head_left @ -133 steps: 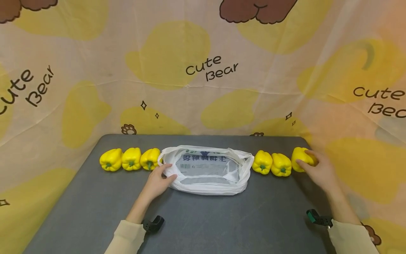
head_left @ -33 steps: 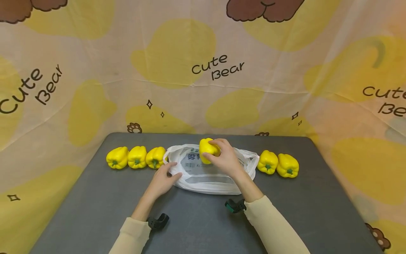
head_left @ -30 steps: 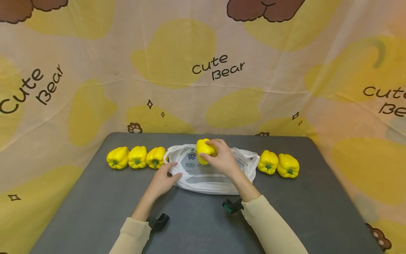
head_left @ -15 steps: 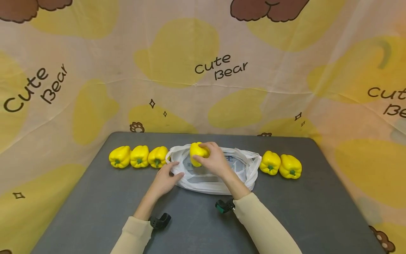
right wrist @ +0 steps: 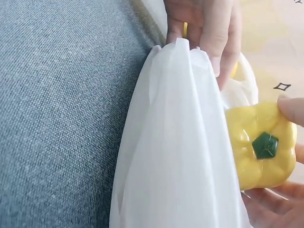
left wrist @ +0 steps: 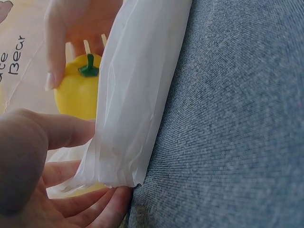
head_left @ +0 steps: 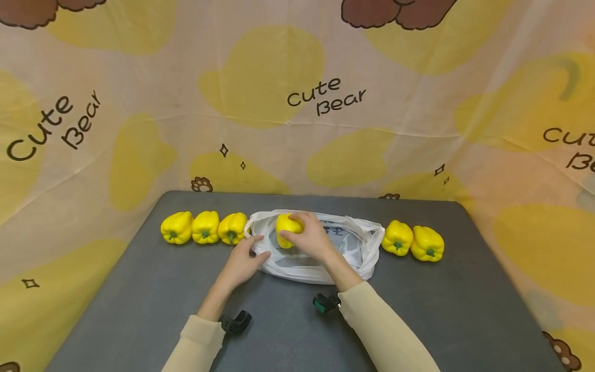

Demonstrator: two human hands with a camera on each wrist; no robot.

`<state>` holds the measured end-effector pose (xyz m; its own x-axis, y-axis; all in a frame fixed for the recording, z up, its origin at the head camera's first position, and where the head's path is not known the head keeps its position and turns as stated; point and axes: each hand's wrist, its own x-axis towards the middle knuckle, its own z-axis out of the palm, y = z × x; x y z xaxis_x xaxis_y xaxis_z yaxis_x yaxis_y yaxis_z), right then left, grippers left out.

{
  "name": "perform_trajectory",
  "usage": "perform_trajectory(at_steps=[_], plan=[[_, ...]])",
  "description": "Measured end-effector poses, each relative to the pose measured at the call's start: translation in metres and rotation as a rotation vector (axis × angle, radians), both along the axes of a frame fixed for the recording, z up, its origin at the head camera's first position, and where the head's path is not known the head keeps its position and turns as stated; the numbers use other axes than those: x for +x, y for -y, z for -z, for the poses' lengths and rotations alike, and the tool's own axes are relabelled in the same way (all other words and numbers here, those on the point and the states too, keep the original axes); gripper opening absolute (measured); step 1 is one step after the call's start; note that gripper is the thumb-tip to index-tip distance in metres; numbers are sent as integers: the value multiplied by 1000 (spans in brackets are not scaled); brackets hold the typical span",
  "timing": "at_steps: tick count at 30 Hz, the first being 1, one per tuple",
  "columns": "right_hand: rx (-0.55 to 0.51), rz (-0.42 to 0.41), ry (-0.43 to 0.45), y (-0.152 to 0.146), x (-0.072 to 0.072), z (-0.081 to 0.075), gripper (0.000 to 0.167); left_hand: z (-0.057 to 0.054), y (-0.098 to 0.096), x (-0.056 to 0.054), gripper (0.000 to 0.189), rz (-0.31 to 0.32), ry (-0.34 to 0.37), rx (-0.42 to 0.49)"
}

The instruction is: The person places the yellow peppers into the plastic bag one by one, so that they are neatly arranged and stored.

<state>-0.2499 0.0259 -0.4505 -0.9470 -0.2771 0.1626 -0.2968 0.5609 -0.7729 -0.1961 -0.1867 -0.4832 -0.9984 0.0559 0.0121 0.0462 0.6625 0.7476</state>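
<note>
A white plastic bag lies with its mouth spread on the grey table, printed lettering visible inside. My left hand holds the bag's left end; in the left wrist view its thumb and fingers lie either side of the white film. My right hand grips a yellow bell pepper between thumb and fingers over the left part of the bag's mouth. The right wrist view shows this pepper's green stem end just beyond the bag's rim.
Several more yellow bell peppers stand in a row: three left of the bag, the nearest pepper close to it, and two on the right, a nearer pepper and a farther one. A patterned cloth hangs behind the grey table.
My right hand took the outermost pepper on the right, carried it left over the bag and lowered it toward the mouth. My left hand has stayed at the bag's left end.
</note>
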Motion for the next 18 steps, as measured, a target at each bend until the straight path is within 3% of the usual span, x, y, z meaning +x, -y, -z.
perform_trajectory(at_steps=[18], plan=[[26, 52, 43, 15, -10, 7, 57, 3, 0, 1, 52, 19, -53, 10]])
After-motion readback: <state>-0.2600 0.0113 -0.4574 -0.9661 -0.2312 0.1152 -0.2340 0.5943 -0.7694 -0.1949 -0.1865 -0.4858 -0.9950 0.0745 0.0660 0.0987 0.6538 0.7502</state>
